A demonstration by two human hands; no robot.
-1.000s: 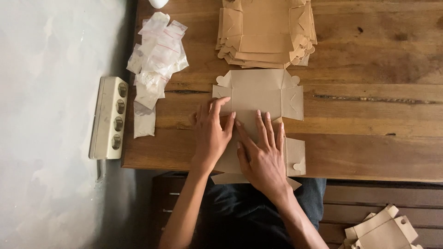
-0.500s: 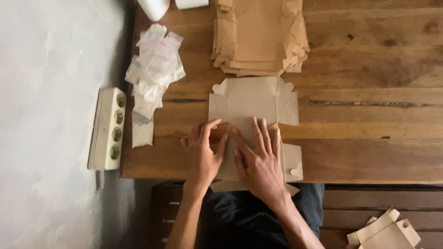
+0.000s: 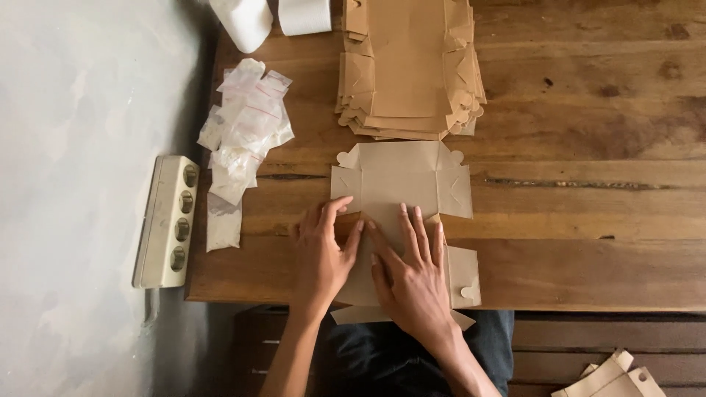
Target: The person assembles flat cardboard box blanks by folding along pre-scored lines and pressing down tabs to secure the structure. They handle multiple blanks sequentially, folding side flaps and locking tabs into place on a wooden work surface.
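Head view: flat brown cardboard box blank (image 3: 401, 187) lies on the wooden table (image 3: 588, 220), near its front edge, with the near end hanging slightly over the edge toward the person's lap. Both hands press down on the near half of the blank.

Left hand (image 3: 321, 254): palm down on the left side of the blank, fingers slightly spread and extended, thumb out to the side, fingertips on a folded-up side flap. Not pinching, pressing flat.

Right hand (image 3: 412, 276): palm down just beside the left hand, index fingertips nearly touching. Fingers spread, flat on the cardboard, pointing away from the body. Nothing gripped.

Right side flap of the blank, with a small rounded tab, sticks out past the right hand near the table edge. Far half of the blank lies flat, tabs at its corners.

Just beyond the blank: stack of same brown blanks (image 3: 408, 66), unfolded, edges fanned out a bit.

Left of that: pile of small clear zip bags (image 3: 243, 129) with white contents, one lying apart nearer the table edge. Two white cylindrical objects (image 3: 272, 18) at the top edge, cropped.

Off the table to the left: white power strip (image 3: 168, 220) on the grey floor.

Bottom right: folded brown cardboard box (image 3: 610, 378) on a wooden bench, partly out of frame.
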